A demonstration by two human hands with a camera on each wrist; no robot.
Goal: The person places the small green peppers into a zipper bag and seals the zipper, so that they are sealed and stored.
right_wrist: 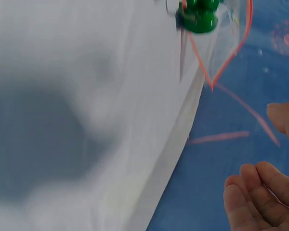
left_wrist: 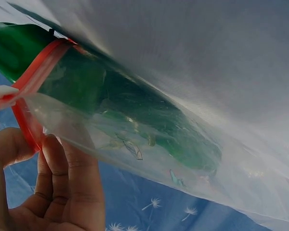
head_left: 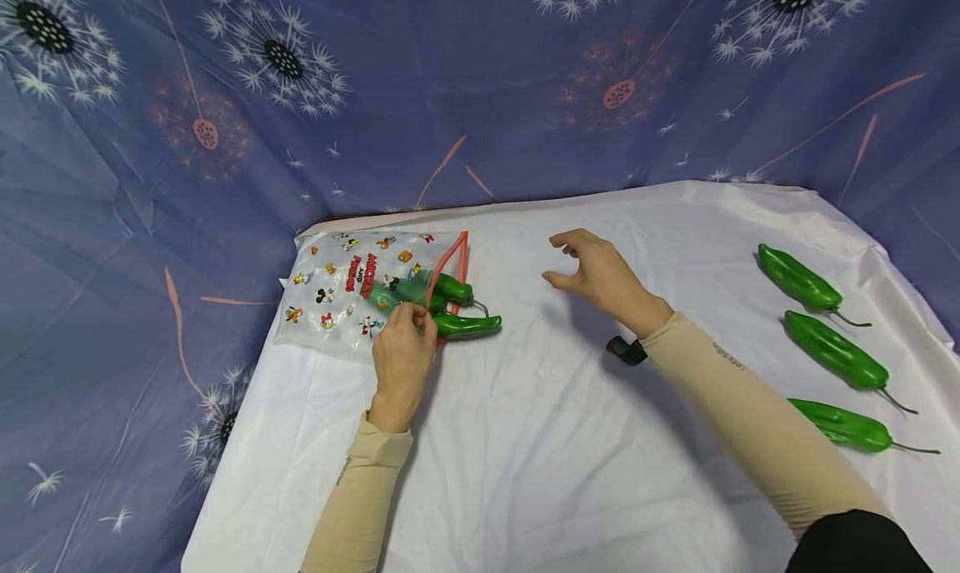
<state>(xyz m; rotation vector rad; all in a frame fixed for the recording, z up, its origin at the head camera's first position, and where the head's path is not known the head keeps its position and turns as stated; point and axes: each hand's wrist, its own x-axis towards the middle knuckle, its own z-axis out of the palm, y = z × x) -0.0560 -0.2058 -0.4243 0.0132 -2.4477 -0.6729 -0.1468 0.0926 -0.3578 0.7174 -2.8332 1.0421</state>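
A clear plastic zip bag (head_left: pixel 315 319) with cartoon prints and a red zip edge lies at the left of the table. Two green peppers poke out of its mouth: an upper pepper (head_left: pixel 454 289) with its stem outward and a lower pepper (head_left: pixel 472 326). Thumb and fingers of my left hand (head_left: pixel 401 361) pinch the red edge, seen closely in the left wrist view beside a green pepper (left_wrist: pixel 19 48). My right hand (head_left: pixel 600 277) hovers to the right of the bag, fingers spread from the thumb, holding nothing.
Three more green peppers lie at the right: a far pepper (head_left: pixel 798 279), a middle pepper (head_left: pixel 836 352) and a near pepper (head_left: pixel 843 425) partly behind the right sleeve. A small black object (head_left: pixel 626 351) shows at the right wrist. Blue dandelion-print cloth (head_left: pixel 495 82) hangs behind the white-covered table (head_left: pixel 540 440).
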